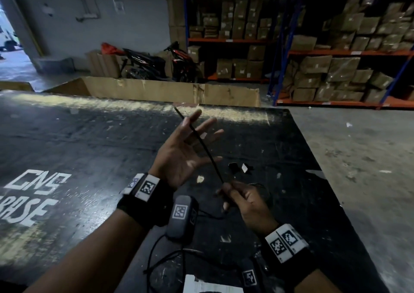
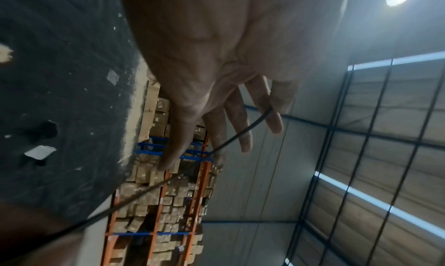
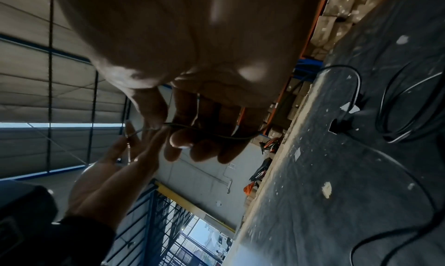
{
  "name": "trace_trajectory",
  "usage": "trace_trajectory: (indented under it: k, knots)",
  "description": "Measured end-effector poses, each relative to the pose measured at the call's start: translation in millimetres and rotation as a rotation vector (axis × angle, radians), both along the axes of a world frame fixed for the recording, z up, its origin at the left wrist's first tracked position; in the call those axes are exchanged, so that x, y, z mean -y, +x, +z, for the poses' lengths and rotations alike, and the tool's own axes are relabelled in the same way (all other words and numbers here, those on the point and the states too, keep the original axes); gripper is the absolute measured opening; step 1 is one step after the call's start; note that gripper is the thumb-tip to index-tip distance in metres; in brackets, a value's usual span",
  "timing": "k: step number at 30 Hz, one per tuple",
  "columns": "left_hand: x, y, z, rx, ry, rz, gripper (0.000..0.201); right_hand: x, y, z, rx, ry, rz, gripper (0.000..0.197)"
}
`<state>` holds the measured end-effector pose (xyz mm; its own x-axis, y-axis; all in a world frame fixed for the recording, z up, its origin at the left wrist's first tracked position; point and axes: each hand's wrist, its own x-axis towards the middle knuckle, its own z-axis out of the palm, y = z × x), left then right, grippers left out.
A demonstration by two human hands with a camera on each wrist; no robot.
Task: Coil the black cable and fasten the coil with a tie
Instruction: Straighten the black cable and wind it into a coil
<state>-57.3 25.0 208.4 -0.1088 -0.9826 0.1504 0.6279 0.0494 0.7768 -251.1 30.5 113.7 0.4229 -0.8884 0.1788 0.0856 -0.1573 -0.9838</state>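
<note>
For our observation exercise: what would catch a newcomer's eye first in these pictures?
First, the taut black cable running diagonally above the black table: the right hand pinches its near end, and it crosses the spread fingers of the open left hand. Behind stand orange and blue shelves stacked with cardboard boxes.

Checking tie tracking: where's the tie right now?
Head view, centre: the tie is held above the black table, its near end pinched by the right hand, slanting up across the open left hand fingers.
</note>
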Motion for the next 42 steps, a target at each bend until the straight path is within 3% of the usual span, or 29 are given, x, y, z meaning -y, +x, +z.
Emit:
trace_trajectory:
  k: [8,14,18,23,27,35,38,42]
  knots:
    - [-7,14,22,-0.066,-0.079,-0.090,0.036,20,-20,-2,-0.185,-0.053,-0.038,0.033]
    - [-9,7,25,-0.089,-0.124,-0.091,0.033,39,-36,-11,-0.279,0.061,-0.016,0.044]
    - [-12,3,23,-0.075,-0.142,-0.189,0.034,49,-44,-8,-0.294,0.097,-0.116,0.037]
    - [-14,-9,0,0.051,-0.069,-0.471,0.034,81,-48,11,-0.348,-0.039,-0.251,0.036]
    - [-16,-22,-31,0.205,0.086,-0.587,0.036,95,-42,51,-0.408,-0.251,-0.210,0.029]
    - [-11,-24,-61,0.429,0.306,-0.399,0.033,78,-23,91,-0.517,-0.398,-0.061,0.026]
    - [-4,-16,-65,0.410,0.321,-0.322,0.035,64,-19,92,-0.506,-0.412,-0.029,0.024]
    - [5,-5,-59,0.256,0.296,-0.250,0.044,38,-11,77,-0.407,-0.390,0.021,0.020]
